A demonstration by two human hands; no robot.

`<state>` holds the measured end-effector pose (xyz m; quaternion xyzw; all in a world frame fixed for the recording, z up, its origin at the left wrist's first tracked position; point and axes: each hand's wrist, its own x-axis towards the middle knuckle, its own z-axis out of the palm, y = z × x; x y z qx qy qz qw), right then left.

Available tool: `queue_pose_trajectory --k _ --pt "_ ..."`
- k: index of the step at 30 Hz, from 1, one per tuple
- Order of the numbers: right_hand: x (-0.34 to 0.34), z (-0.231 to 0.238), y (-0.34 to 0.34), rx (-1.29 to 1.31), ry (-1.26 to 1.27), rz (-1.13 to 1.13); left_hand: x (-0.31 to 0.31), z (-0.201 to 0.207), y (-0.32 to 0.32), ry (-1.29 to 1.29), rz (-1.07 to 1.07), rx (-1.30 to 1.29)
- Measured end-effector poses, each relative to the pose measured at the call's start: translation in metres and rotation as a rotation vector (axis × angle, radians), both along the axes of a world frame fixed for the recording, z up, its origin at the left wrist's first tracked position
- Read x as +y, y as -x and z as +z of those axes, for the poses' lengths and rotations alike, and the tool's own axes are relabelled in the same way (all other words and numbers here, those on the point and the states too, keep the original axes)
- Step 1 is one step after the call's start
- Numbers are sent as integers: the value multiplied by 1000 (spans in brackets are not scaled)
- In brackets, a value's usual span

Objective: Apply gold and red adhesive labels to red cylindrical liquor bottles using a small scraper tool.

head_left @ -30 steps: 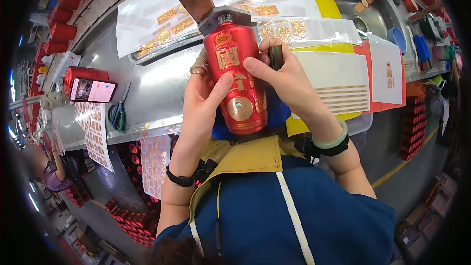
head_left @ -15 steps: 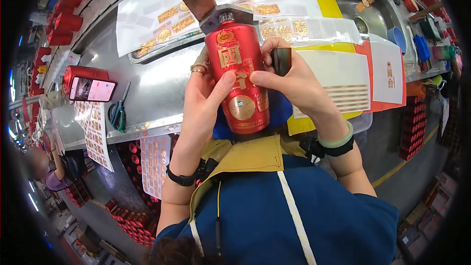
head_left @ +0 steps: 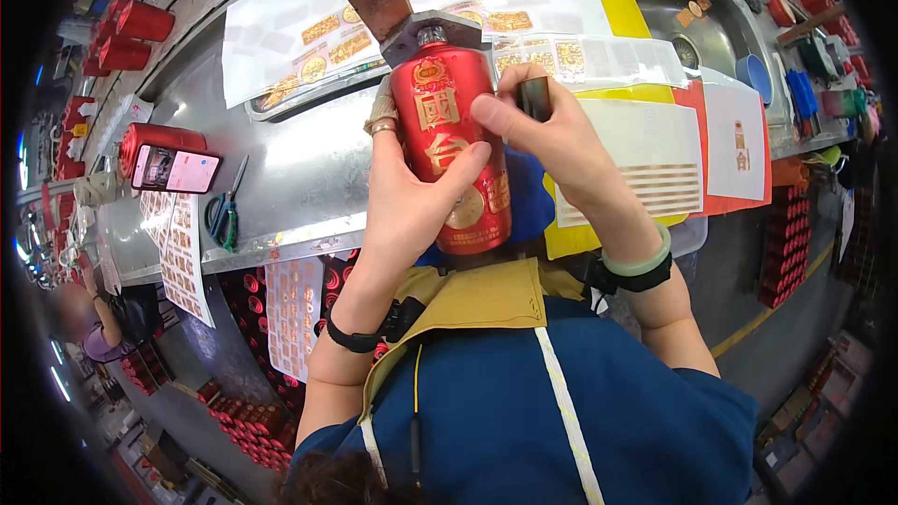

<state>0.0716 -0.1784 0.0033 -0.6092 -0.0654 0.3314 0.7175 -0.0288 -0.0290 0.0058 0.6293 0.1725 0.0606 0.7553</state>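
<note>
A red bottle [head_left: 448,154] with gold raised characters and a round gold emblem lies tilted before me, its neck against a metal bracket [head_left: 430,30]. My left hand [head_left: 412,187] is wrapped round the bottle's left side, thumb across the lower gold character. A pale finger cover [head_left: 382,108] and a ring show on its fingers. My right hand [head_left: 552,136] is at the bottle's upper right, thumb tip on the surface near the upper character. Its curled fingers hold a short, dark, glossy block [head_left: 534,99] whose kind I cannot make out. The bottle's underside is hidden.
Sheets of gold stickers [head_left: 337,42] lie across the metal bench. On the left are a phone [head_left: 176,170] propped on a red bottle, and scissors [head_left: 224,215]. To the right are a striped white sheet [head_left: 645,154] and a sink [head_left: 697,23]. Another person [head_left: 101,327] is far left.
My left thumb has moved up and right across the bottle, covering part of the round emblem. My right thumb has shifted from the lower character up toward the upper one.
</note>
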Motion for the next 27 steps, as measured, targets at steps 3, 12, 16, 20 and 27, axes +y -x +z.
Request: queue_pose_trajectory --k 3,12,16,20,27 --pt "4 -14 2 -21 -62 -22 -3 2 0 -24 29 -13" --pt "5 -11 3 -34 0 1 -1 3 1 -18 11 16" --pt "5 -11 1 -21 -38 15 -2 5 0 -18 1 5" --pt "3 -12 -1 -7 -48 17 -2 5 0 -21 -3 -4" --pt "-8 4 -15 -151 65 83 3 0 2 -24 15 -19"
